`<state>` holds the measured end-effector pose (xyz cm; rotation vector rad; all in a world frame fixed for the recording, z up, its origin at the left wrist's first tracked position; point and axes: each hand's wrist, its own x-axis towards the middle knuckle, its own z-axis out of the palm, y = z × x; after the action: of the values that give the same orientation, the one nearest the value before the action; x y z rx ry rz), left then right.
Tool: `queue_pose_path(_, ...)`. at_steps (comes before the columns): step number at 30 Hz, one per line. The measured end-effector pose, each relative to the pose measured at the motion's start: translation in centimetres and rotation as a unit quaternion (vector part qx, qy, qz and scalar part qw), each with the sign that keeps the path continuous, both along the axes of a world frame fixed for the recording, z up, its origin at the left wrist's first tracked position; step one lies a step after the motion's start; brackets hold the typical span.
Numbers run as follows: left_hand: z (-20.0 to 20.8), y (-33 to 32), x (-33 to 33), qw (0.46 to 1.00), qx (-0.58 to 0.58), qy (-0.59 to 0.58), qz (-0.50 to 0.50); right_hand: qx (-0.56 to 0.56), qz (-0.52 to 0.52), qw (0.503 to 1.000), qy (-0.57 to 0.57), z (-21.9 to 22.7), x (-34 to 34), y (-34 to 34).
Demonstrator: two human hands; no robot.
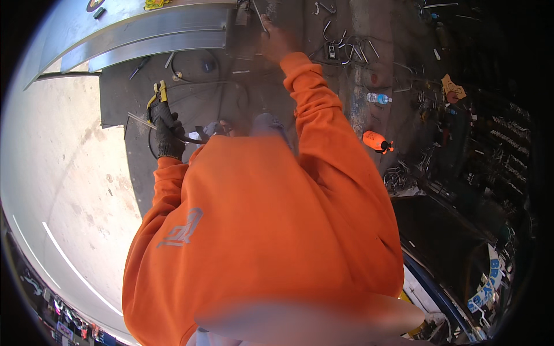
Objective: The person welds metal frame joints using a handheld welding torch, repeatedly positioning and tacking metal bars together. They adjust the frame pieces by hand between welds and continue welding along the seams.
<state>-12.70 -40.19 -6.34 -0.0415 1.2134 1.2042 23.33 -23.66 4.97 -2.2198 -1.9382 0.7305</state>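
Observation:
My left hand (168,134), in a dark glove, is closed around a yellow-and-black clamp-like tool (158,95) that looks like a welding electrode holder. Its yellow jaws point away from me. Thin grey rods (138,120) stick out to the left of the glove; whether my fingers hold them too, I cannot tell. Reaching far forward, my bare right hand (279,41) has its fingers closed on a thin metal rod (259,16), which slants up and left. Close to its far end is the end of a long grey metal beam (167,36).
Dark cable (222,83) loops across the dark floor mat. Bent metal hooks (349,49), a water bottle (378,98) and an orange spray bottle (377,141) lie to the right. Dense metal pieces (398,176) clutter the right side. Pale concrete (75,167) stretches out at left.

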Motion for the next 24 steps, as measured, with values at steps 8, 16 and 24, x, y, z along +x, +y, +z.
queue_pose_path(8, 2.7, -2.5, 2.4, 0.997, 0.000, 0.071, 0.036, 0.051, -0.016, 0.998, 0.025, -4.8, -0.5, 1.2)
queue_pose_path(16, 1.9, -5.1, 2.3, 0.991, 0.002, 0.078, 0.107, 0.111, 0.042, 0.993, 0.002, -2.1, 4.0, 16.6)
queue_pose_path(24, 0.5, -5.3, 2.1, 0.976, -0.002, 0.060, 0.209, 0.058, -0.010, 0.998, 0.038, 0.3, 0.5, 12.8)
